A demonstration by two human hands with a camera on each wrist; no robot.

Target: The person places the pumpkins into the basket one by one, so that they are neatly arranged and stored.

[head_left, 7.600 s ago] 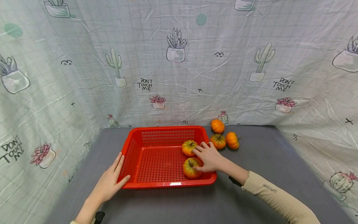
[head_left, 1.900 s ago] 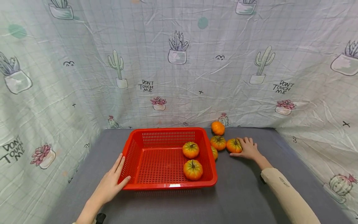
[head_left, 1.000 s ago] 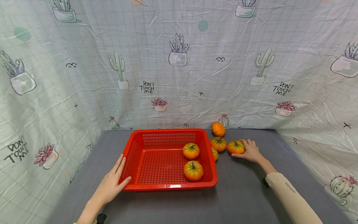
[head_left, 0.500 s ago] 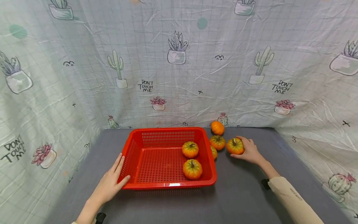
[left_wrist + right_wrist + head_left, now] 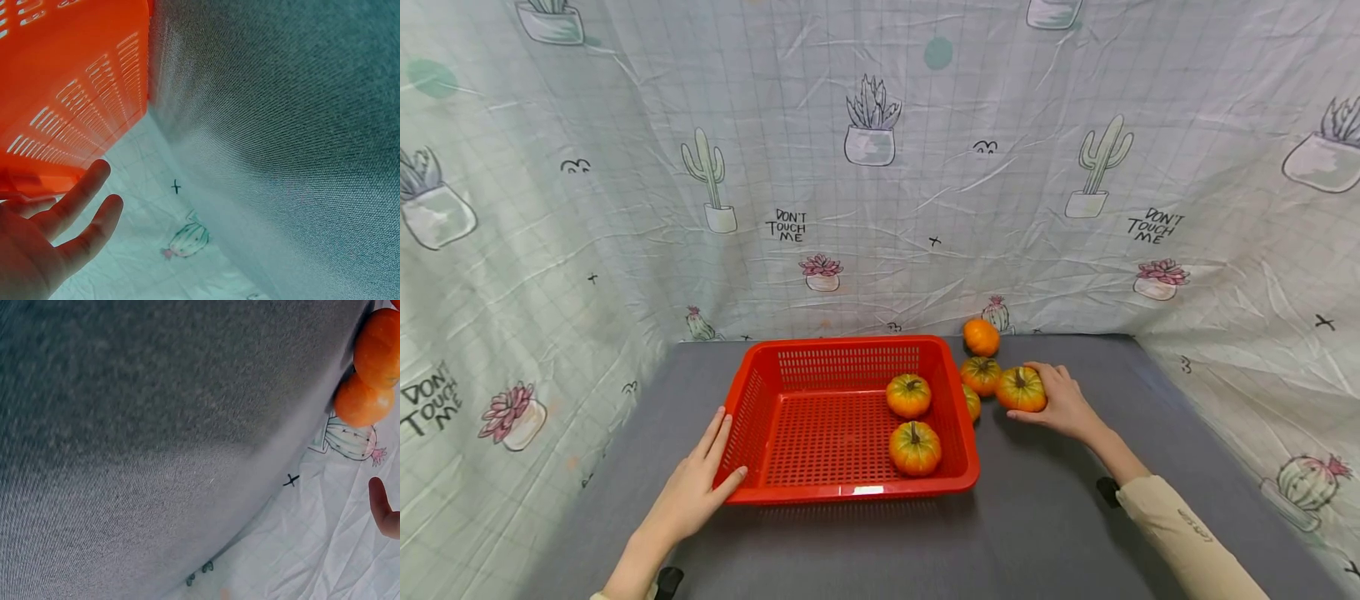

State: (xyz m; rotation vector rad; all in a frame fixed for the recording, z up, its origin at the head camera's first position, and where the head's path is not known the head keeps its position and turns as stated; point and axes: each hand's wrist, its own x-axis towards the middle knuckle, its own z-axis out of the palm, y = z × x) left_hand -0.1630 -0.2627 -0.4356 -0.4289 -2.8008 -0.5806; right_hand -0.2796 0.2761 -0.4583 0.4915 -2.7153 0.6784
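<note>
My right hand (image 5: 1063, 404) grips a small orange-green pumpkin (image 5: 1021, 389) from its right side, to the right of the red basket. In the right wrist view only a fingertip (image 5: 382, 509) of that hand shows. My left hand (image 5: 688, 492) rests against the left side of the basket (image 5: 850, 492), fingers extended along the rim and thumb at the front corner. Inside the basket, on the right, sit two pumpkins, a rear one (image 5: 908, 396) and a front one (image 5: 915, 448). The left wrist view shows fingers (image 5: 94, 234) beside the basket's slotted wall (image 5: 69, 75).
Beyond the basket's right wall stand an orange pumpkin (image 5: 981, 337) at the back, another pumpkin (image 5: 981, 376) in front of it, and a third (image 5: 972, 403) partly hidden by the rim. A grey cloth (image 5: 1030, 517) covers the table; a printed curtain (image 5: 775, 167) hangs behind.
My right hand has left the basket's two pumpkins, reached the rightmost pumpkin outside and taken hold of it. In the last half second the pumpkin has shifted slightly left. My left hand stays put.
</note>
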